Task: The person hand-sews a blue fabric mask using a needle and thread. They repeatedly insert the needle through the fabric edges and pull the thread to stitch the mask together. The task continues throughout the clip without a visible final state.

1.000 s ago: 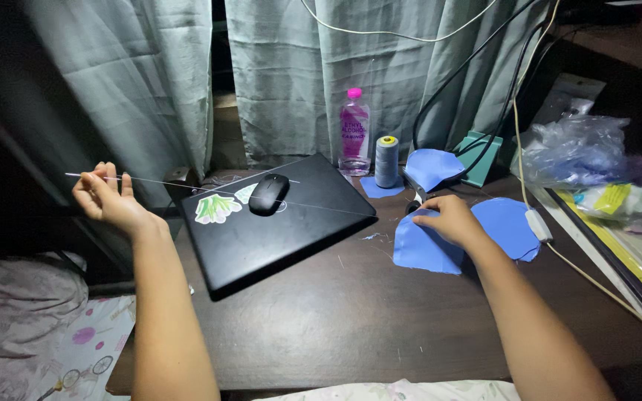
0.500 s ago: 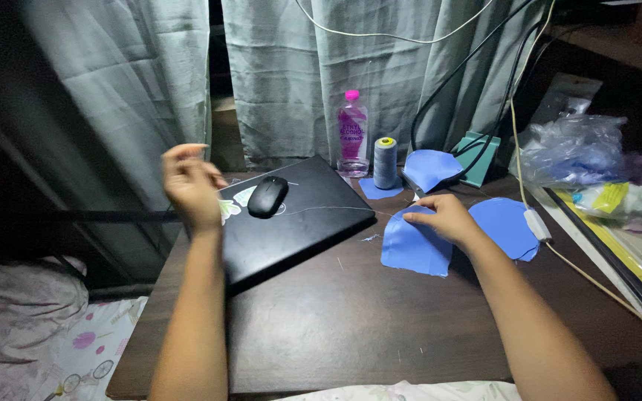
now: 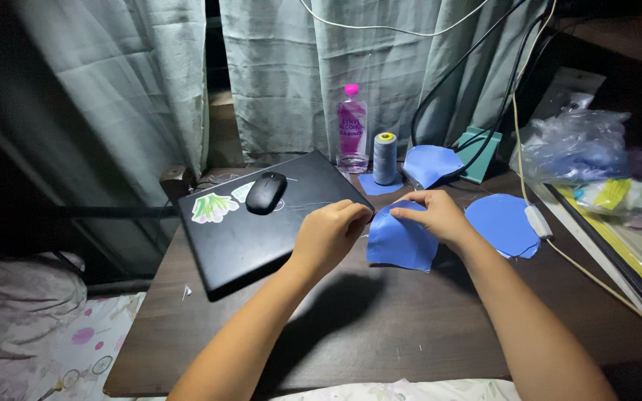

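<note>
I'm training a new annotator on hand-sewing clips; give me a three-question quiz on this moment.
1. True or false: the right hand rests on the blue fabric piece.
2. What sits on the closed black laptop? A) scissors B) black computer mouse C) cup
3. Fill in: the grey thread spool stands beside the clear ____ with a pink cap.

Key: 1 true; 2 B; 3 bottle.
</note>
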